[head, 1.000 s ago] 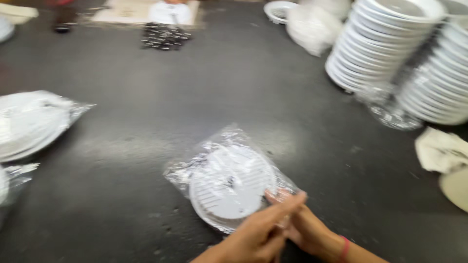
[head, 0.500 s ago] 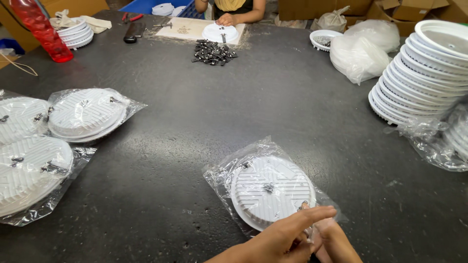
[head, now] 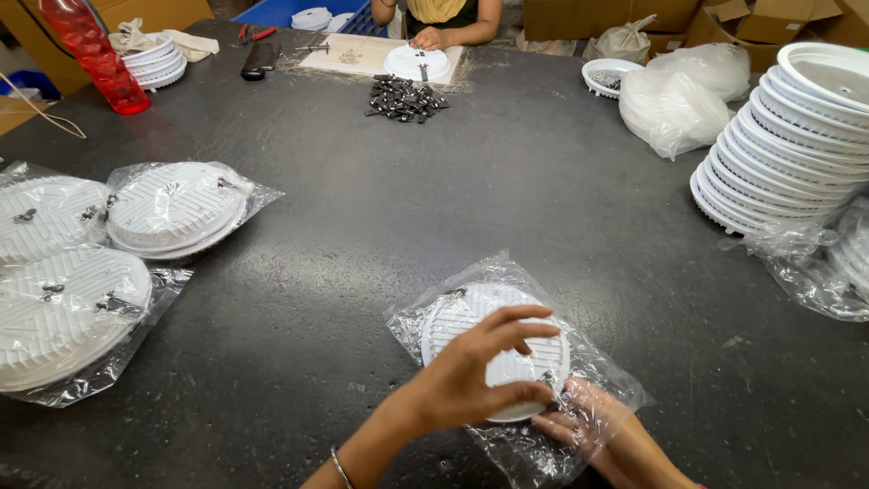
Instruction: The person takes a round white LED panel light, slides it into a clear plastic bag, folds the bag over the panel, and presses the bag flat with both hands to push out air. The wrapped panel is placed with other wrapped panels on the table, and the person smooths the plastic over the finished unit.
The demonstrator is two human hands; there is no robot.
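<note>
Head view: the white round disc (head: 496, 349) in its clear plastic bag (head: 516, 362) lies on the dark table (head: 362, 272), right under both hands. The thin film looks slippery, so as I judge it the disc could slide out the open end or the bag could bunch and tear if the fingers tug unevenly. The small metal clips on the disc might also snag the plastic.

The left hand (head: 475, 371) arches over the disc, fingers spread and pressing its top through the film. The right hand (head: 584, 424) sits just beside it, tucked inside or under the bag's edge, fingers curled into the plastic.

Far left of the hands lie three bagged discs (head: 167, 206); far right, a leaning stack of white rings (head: 787, 136).
</note>
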